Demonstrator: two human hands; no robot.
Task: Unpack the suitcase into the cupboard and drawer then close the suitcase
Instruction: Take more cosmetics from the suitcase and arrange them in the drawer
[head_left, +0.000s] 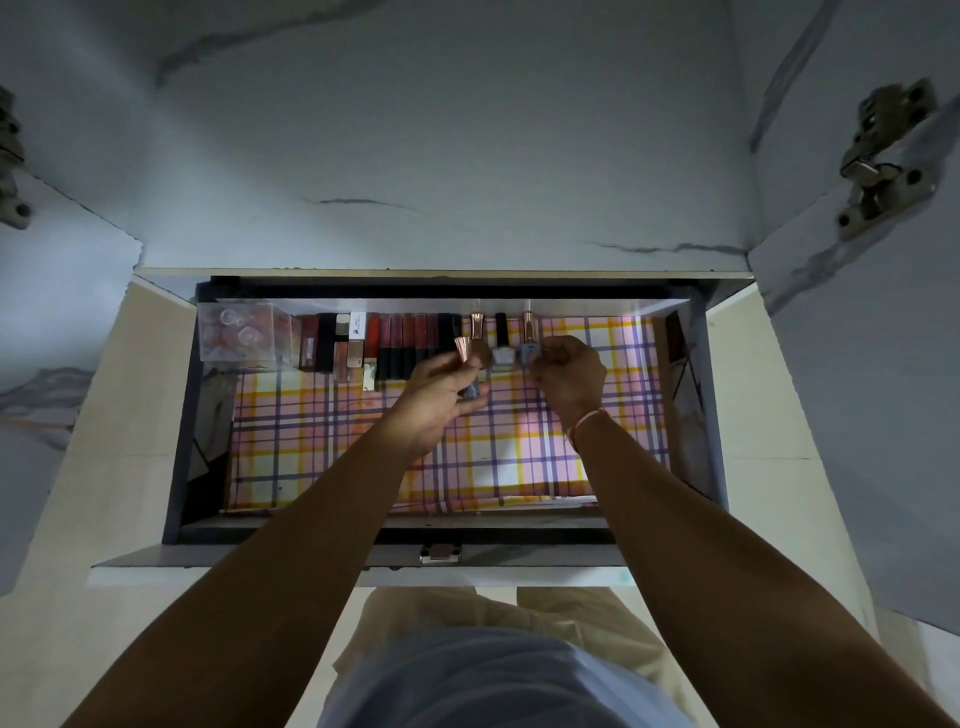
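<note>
The open grey drawer (179, 467), lined with pink-and-yellow plaid paper (363, 441), carries a back-wall row of lipstick tubes (395, 345) and nail-polish bottles, apparently for visibility. The left hand (441, 400) grips a rose-gold-capped blue nail-polish bottle (466, 371), ready to join the row. The right hand (569, 374) pinches a pale-blue bottle (529, 354) at the row's end, probably seating it upright; the suitcase is out of view.

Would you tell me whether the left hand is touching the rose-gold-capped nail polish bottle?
Touching: the head view shows the left hand with fingers curled around the nail polish bottle, held above the drawer liner.
</note>
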